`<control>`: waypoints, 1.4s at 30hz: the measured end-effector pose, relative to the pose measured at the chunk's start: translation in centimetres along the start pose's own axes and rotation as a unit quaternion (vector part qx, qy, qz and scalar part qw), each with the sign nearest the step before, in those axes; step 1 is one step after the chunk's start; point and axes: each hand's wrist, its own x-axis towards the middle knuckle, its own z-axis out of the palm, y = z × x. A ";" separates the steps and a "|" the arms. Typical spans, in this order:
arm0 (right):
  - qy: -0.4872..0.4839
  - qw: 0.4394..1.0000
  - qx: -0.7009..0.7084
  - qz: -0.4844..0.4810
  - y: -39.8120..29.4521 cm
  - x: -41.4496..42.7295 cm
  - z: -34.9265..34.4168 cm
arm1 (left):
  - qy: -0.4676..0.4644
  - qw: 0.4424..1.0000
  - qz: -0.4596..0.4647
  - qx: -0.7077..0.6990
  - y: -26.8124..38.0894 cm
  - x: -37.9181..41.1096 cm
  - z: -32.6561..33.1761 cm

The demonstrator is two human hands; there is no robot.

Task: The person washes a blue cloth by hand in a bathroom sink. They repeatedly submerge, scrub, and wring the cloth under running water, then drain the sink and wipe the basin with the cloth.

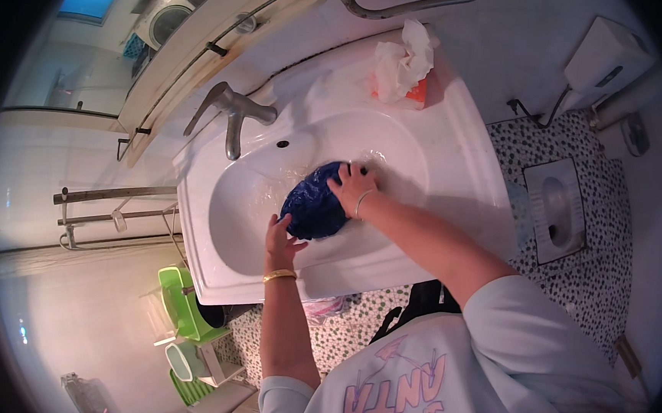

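A wet, dark blue cloth (317, 202) lies bunched up in the basin of a white washbasin (233, 211), with water around it. On the cloth's upper right part rests my right hand (355, 185), fingers spread, a thin bracelet at the wrist. My left hand (284, 242) is at the cloth's lower left edge, palm turned toward it and fingers apart; a gold bangle circles that wrist. Whether the left fingertips press on the fabric is hard to tell. Above the basin's far side stands a metal single-lever faucet (236, 116). The overflow hole (282, 144) shows in the basin wall.
An orange tissue pack (416, 94) with white tissues pulled out sits on the basin's right rear rim. A mirror (81, 68) and a metal rail (215, 49) run behind. Green plastic containers (180, 305) stand at lower left. A squat toilet (555, 208) lies in the pebbled floor at right.
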 end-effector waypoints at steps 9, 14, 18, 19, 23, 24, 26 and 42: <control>0.241 0.823 0.422 -0.293 -9.3 -3.4 -2.1 | -0.236 0.921 0.105 -0.290 -0.5 -2.4 -0.9; 0.277 0.812 0.376 -0.351 -10.3 -6.8 -3.9 | -0.162 0.911 0.293 -0.239 -1.4 -6.2 0.4; 0.345 0.804 0.311 -0.370 -9.9 -3.6 -3.3 | -0.081 0.942 0.304 -0.115 -2.4 -4.9 2.7; 0.319 0.824 0.319 -0.342 -9.2 -2.7 -3.4 | -0.098 0.949 0.280 -0.110 -2.4 -4.6 3.0; 0.208 0.907 0.323 -0.172 -4.9 1.0 -3.9 | -0.259 0.936 0.142 -0.190 -2.6 -6.1 3.4; 0.185 0.925 0.299 -0.143 -3.3 1.7 -4.1 | -0.266 0.936 0.117 -0.200 -2.4 -6.0 3.5; 0.169 0.951 0.238 -0.101 -1.3 2.4 -3.8 | -0.184 0.944 0.096 -0.258 -2.0 -6.1 3.8; -0.006 0.940 0.265 -0.213 -4.5 -0.6 1.0 | -0.169 0.956 -0.071 -0.230 -3.8 1.7 -1.9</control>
